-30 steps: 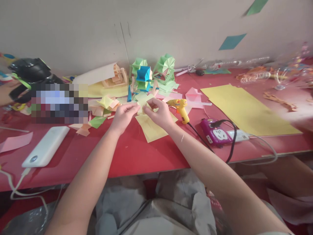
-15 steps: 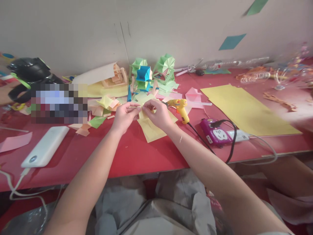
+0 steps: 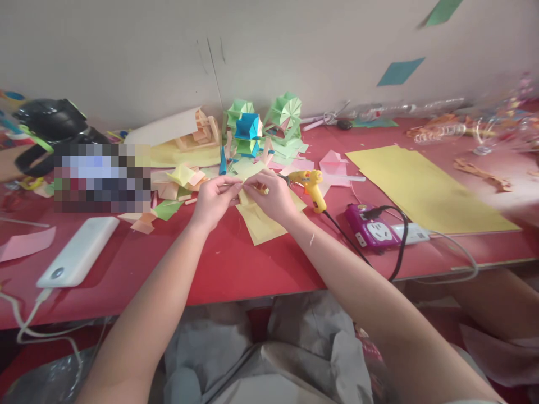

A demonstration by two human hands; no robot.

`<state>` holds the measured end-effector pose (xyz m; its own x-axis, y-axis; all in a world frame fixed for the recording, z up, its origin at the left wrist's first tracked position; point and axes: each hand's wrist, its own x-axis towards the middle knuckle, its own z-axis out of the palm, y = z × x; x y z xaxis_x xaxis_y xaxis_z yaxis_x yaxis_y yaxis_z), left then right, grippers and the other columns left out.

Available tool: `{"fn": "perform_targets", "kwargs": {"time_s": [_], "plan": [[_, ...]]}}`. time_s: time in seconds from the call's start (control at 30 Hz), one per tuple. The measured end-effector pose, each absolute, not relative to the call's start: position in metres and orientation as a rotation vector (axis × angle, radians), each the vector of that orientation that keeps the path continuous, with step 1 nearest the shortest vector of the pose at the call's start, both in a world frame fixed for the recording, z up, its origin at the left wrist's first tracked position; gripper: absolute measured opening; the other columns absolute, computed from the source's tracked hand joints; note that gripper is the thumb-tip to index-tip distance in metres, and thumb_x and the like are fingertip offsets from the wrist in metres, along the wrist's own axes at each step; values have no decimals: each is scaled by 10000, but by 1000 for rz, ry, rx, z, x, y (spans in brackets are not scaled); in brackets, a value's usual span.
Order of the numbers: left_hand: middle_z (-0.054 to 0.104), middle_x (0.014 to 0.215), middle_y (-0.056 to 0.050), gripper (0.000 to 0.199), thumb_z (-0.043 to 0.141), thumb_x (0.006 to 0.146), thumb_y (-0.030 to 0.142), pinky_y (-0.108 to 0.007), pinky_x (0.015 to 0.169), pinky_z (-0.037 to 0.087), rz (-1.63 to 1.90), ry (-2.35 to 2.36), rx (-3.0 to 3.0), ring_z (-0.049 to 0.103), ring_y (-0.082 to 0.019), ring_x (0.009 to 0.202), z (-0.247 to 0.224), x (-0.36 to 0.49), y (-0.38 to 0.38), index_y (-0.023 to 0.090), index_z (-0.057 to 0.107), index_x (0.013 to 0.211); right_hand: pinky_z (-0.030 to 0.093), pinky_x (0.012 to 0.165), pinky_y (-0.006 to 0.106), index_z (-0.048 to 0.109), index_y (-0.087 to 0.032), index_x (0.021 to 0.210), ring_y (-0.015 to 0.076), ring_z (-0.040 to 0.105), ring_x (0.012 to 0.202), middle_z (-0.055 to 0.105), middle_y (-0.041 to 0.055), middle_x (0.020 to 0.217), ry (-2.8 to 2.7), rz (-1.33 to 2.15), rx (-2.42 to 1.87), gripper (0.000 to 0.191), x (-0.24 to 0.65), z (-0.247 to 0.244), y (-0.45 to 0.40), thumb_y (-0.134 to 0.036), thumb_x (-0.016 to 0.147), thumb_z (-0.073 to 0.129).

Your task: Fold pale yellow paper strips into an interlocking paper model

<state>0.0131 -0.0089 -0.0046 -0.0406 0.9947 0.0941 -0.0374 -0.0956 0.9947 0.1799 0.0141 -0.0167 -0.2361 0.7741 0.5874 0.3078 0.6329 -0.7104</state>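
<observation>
Closely side by side, left hand (image 3: 215, 201) and right hand (image 3: 273, 196), fingers of both pinched together on a small yellow slip (image 3: 245, 196), over yellow paper (image 3: 266, 225) on the red bench (image 3: 238, 270), glue gun (image 3: 311, 188) beside the right hand, blue model (image 3: 247, 128) behind.

On the flat red table (image 3: 252, 275), a yellow paper sheet (image 3: 261, 227) lies mid-frame, a yellow plastic glue gun (image 3: 311, 185) right of it, an oblong white power bank (image 3: 78, 252) lower left.

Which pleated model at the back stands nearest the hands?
The blue model: it stands in front of the left green model and closer than the right green model to the left hand and right hand. Only it is blue.
</observation>
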Motion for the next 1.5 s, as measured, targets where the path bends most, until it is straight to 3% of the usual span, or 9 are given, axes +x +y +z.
{"fn": "perform_targets", "kwargs": {"time_s": [0.33,0.67,0.93,1.13,1.5], "plan": [[771,857,-75,329,858,708,346,-395,828,636,1322,1176,1248,744,-222,830,-3,13,-10,165,768,968,457,707,309,677,-208,820,159,537,755,643,32,834,-1797,556,-870,105,180,-16,15,-233,899,613],[771,812,-62,303,867,685,363,-370,778,643,1343,1198,1234,742,-213,795,-3,14,-9,172,761,894,457,696,305,680,-204,818,160,538,753,635,35,826,-1805,531,-853,106,179,-16,12,-218,901,615],[747,795,-56,315,834,661,310,-412,834,616,1375,1192,1079,746,-222,797,3,14,-9,152,707,901,496,822,358,757,-229,906,191,592,870,651,61,923,-1919,357,-796,175,178,-17,12,-200,932,587],[740,833,-42,269,788,686,269,-397,834,611,1444,1190,1037,751,-217,822,5,15,-8,170,677,910,474,901,400,782,-264,1017,224,566,959,662,74,1022,-2000,174,-847,321,177,-19,13,-84,878,554],[752,819,-46,252,778,696,251,-408,855,621,1525,1186,1027,759,-234,866,2,17,-7,162,705,920,442,927,426,765,-264,1055,239,536,993,623,102,1092,-2047,104,-867,299,177,-14,10,-197,1000,479]]}}
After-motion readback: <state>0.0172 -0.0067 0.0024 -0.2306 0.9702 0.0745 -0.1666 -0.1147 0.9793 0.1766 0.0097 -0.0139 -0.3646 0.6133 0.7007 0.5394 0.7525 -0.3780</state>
